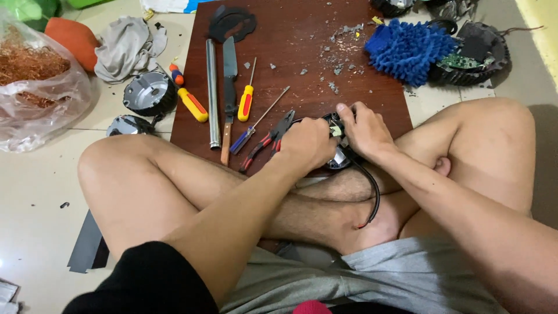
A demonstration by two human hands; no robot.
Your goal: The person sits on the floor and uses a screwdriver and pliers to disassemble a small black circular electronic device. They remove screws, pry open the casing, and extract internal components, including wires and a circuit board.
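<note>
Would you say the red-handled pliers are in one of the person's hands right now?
No, the pliers lie on the board, beside the left hand.

A single head-worn camera looks steeply down, close over crossed legs and a brown board [290, 52].

- The scene is lit evenly by soft, diffuse indoor light; only faint shadows are cast under the legs.
- A mild sheen is seen on the brown wooden board [302, 52].
- Focus is held throughout; slight wide-angle stretching is noticed at the edges.
</note>
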